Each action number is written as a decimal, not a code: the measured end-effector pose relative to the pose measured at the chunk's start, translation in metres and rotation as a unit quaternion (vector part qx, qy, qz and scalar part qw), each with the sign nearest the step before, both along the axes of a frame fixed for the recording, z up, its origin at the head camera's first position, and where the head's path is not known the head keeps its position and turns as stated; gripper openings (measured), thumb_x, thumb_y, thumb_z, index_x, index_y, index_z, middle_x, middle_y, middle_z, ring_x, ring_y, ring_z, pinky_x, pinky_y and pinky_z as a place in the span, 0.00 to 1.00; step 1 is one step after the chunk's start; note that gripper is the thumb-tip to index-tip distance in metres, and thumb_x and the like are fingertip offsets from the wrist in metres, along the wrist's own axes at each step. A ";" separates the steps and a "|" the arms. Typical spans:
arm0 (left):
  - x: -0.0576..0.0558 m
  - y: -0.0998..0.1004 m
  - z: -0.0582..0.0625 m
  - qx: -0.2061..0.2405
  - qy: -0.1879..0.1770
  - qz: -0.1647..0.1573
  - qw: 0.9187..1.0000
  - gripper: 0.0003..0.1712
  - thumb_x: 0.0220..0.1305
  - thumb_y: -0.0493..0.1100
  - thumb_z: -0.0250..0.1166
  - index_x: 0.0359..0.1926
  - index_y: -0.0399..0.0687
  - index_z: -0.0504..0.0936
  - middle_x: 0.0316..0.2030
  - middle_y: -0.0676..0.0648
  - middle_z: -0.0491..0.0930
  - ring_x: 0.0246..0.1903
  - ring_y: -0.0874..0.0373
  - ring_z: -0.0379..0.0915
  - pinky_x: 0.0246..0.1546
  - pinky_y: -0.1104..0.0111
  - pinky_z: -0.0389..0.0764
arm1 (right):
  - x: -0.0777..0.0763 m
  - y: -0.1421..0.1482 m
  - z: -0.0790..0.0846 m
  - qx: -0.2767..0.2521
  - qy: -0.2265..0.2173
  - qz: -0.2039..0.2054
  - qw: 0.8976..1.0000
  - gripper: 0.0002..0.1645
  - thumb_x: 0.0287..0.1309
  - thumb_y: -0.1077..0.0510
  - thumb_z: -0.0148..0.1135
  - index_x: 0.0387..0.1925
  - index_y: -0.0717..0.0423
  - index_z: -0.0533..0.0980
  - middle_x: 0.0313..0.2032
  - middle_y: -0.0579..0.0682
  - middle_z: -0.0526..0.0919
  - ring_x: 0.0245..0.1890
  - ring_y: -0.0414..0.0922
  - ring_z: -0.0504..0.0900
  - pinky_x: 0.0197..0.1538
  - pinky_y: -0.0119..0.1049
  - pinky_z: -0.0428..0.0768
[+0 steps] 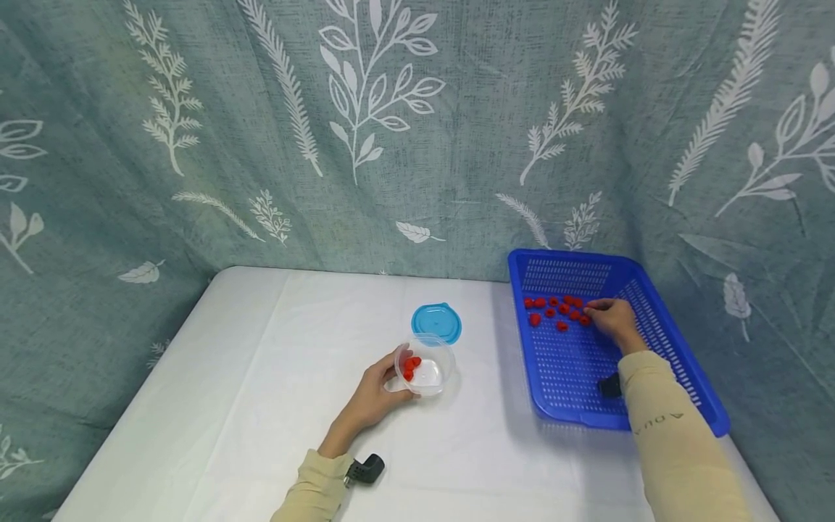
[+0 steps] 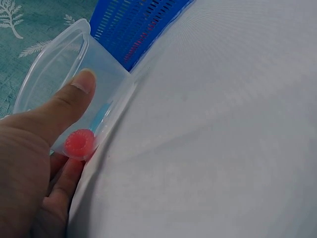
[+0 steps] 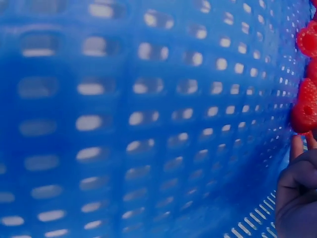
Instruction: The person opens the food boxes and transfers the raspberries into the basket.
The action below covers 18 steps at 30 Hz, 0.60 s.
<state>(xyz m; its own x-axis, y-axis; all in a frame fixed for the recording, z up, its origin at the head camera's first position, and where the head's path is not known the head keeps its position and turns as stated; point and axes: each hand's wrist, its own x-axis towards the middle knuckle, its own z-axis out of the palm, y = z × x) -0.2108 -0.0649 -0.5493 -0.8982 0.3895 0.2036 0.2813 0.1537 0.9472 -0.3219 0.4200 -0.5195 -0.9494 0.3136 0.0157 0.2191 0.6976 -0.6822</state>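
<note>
My left hand grips a clear plastic tub by its side, thumb on the near wall and fingers round the far one. Several red raspberries lie in the tub on the hand's side; one raspberry shows through its wall in the left wrist view. My right hand reaches into the blue basket, its fingertips pinching a raspberry at the right end of a loose cluster. More raspberries lie about there at the far end of the basket floor.
A round blue lid lies on the white tablecloth just behind the tub. The basket stands at the table's right side, its slotted walls rising around the right hand. A leaf-patterned green curtain hangs behind the table.
</note>
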 end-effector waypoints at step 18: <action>-0.014 0.001 -0.031 -0.015 0.005 0.011 1.000 0.53 0.52 0.29 0.76 0.76 0.33 0.59 0.69 0.33 0.70 0.72 0.40 0.63 0.70 0.55 0.69 | 0.014 -0.070 0.099 -0.091 0.077 0.044 0.992 0.28 0.73 0.48 0.56 0.62 0.66 0.76 0.57 0.59 0.80 0.43 0.31 0.74 0.49 0.30 0.75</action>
<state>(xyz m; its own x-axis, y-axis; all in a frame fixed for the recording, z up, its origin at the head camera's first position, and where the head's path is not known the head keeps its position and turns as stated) -0.2249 -0.0634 -0.5801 -0.9045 0.3765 0.2006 0.2866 0.1882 0.9394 -0.3081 0.3496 -0.4206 -0.9640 0.2398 0.1144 0.0450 0.5719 -0.8191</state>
